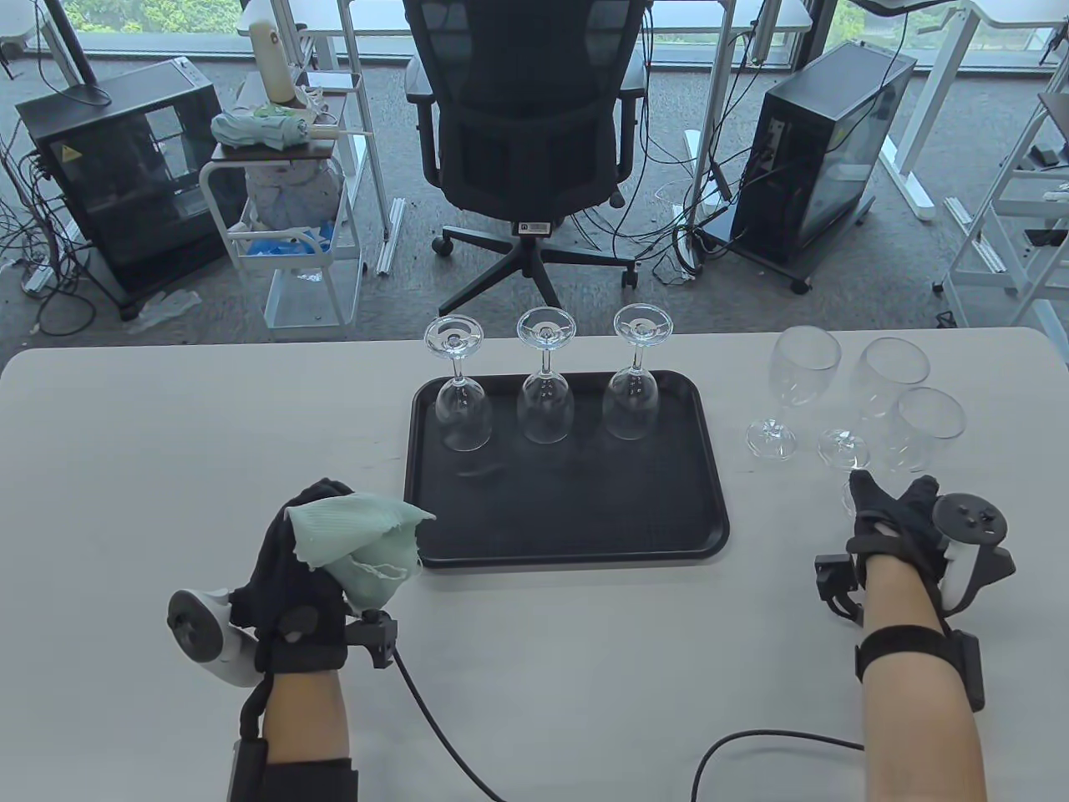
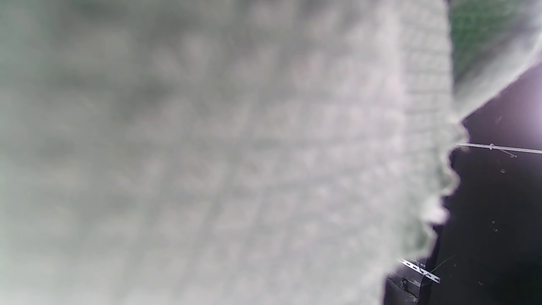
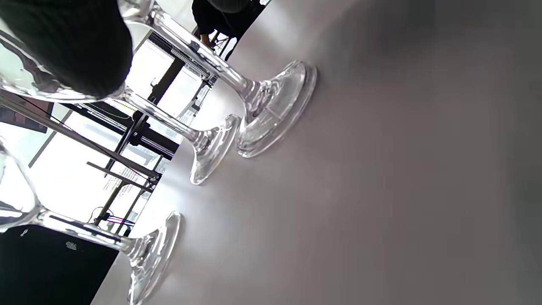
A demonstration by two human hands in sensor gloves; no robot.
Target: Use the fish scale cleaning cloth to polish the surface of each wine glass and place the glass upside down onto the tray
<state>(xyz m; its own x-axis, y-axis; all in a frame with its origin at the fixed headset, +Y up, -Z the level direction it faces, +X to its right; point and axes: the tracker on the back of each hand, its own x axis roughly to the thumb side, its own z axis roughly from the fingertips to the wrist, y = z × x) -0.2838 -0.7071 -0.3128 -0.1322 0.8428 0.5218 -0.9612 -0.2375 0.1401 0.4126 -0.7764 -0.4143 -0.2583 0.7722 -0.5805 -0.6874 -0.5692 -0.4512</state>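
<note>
Gripping pale green cloth, left hand sits just left of black tray — three glasses inverted on it. Right hand reaches nearest upright glass, fingers at its bowl — grip cannot be told. Two more upright glasses stand beyond on table.

1. The surface in front of me: pale grey-white, rounded far corners.
2. Black tray sits mid-surface, w/ 3 wine glasses on it.
3. 3 upright glasses stand direct on the surface, right of the tray: far-left glass, far-right glass, near glass. Close together; can't tell if bowls touch.
4. Black cable lies along the near edge.
5. Right wrist view: 3 glass feet flat on the surface.
</note>
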